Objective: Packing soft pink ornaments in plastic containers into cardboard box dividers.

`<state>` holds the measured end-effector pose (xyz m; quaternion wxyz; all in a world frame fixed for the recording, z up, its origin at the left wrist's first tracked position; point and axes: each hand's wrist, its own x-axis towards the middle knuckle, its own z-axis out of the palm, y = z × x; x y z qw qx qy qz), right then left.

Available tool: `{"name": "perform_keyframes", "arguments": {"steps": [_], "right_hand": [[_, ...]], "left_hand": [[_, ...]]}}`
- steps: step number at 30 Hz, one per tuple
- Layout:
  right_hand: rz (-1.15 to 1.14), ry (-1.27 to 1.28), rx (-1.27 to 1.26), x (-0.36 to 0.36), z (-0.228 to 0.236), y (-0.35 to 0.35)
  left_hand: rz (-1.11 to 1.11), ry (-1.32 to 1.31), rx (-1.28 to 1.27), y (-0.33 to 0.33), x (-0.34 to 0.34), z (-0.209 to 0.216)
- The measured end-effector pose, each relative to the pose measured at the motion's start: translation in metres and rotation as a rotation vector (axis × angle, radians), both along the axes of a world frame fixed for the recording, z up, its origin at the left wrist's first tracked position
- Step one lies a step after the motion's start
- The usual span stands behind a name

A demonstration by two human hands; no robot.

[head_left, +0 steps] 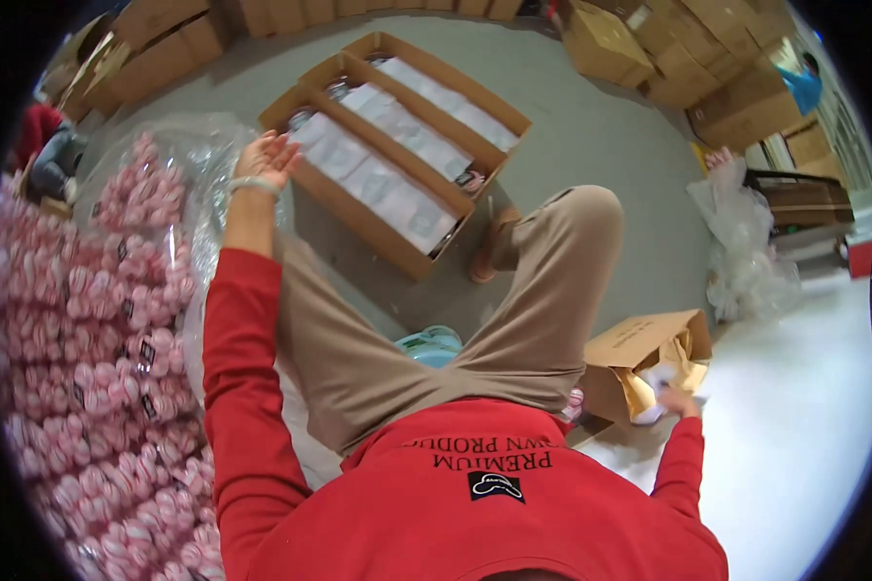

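My left hand (269,158) is raised with its fingers apart and nothing in it, near the left end of the long cardboard boxes (305,184). White packets (344,160) lie in rows inside those boxes, with dark bits at some ends. On the other side, my right hand (680,399) reaches to the mouth of a small open cardboard box (639,341). Yellowish paper (690,368) and something white (657,376) show in that opening. Blur and the white item hide my right fingers, so I cannot tell whether they grip anything.
Pink-and-white striped bundles (97,378) are piled at my left, with clear plastic sheeting (225,145) beside them. A light-blue plastic object (431,346) sits between my legs. Stacked cartons (669,44) line the back. Crumpled plastic (746,247) hangs at right. Another person (53,160) is at far left.
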<state>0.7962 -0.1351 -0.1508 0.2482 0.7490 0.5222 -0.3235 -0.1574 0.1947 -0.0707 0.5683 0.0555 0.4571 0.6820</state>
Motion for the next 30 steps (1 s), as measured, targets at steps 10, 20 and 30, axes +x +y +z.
{"name": "perform_keyframes", "arguments": {"steps": [10,20,30], "right_hand": [[0.291,0.140,1.221,-0.191,0.136,0.286],[-0.057,1.291,0.500,-0.510,0.082,0.354],[0.306,1.202,0.303,-0.563,0.109,0.380]], "left_hand": [[0.142,0.273,-0.002,-0.008,-0.010,0.037],[0.188,0.545,-0.122,-0.053,-0.051,0.018],[0.280,0.571,-0.062,-0.080,-0.029,0.064]]}}
